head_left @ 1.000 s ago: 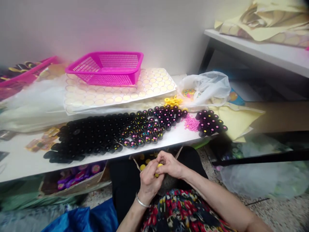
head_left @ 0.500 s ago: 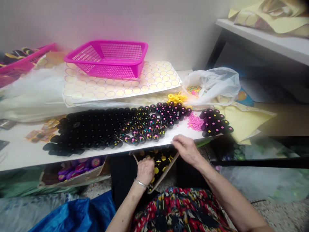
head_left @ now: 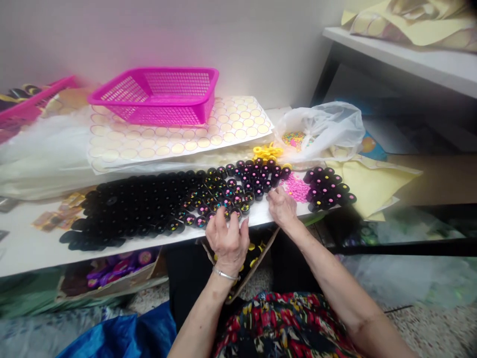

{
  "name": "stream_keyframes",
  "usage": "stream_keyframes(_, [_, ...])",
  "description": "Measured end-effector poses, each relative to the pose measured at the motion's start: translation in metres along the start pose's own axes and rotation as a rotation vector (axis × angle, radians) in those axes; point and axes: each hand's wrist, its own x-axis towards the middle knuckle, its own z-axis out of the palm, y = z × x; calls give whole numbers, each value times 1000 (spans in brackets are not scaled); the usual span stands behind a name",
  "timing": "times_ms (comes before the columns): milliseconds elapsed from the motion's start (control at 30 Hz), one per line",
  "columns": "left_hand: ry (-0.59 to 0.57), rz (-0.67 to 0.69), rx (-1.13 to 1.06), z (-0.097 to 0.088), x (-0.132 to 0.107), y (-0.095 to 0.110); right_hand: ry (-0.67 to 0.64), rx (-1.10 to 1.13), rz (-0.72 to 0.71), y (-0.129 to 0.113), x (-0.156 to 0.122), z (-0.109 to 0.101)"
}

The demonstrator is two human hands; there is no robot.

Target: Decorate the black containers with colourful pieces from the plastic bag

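My left hand reaches up over the front edge of the white table. Its fingers are spread over the nearest black caps with coloured dots. My right hand rests on the table edge just right of those caps, beside a heap of small pink beads. Its fingers are curled down in a pinch, and what they hold is hidden. A broad field of plain black caps stretches to the left. On my lap sits an open cardboard box with black and yellow pieces.
A second small cluster of dotted caps lies right of the beads. Behind are yellow rings, a plastic bag of coloured bits, a sheet of round stickers and a pink basket. A shelf stands to the right.
Both hands have come up from my lap, where they held a yellow piece together. The left rose from the box to the front caps; the right moved onto the table near the beads.
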Motion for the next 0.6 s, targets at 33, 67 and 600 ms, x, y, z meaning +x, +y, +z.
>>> stream_keyframes(33, [-16, -7, 13, 2, 2, 2, -14, -26, -7, -1, 0, 0])
stream_keyframes(67, [-34, -18, 25, 4, 3, 2, -23, -48, -18, -1, -1, 1])
stream_keyframes(600, [-312, -91, -7, 6, 3, -4, -176, -1, -45, -1, 1, -12])
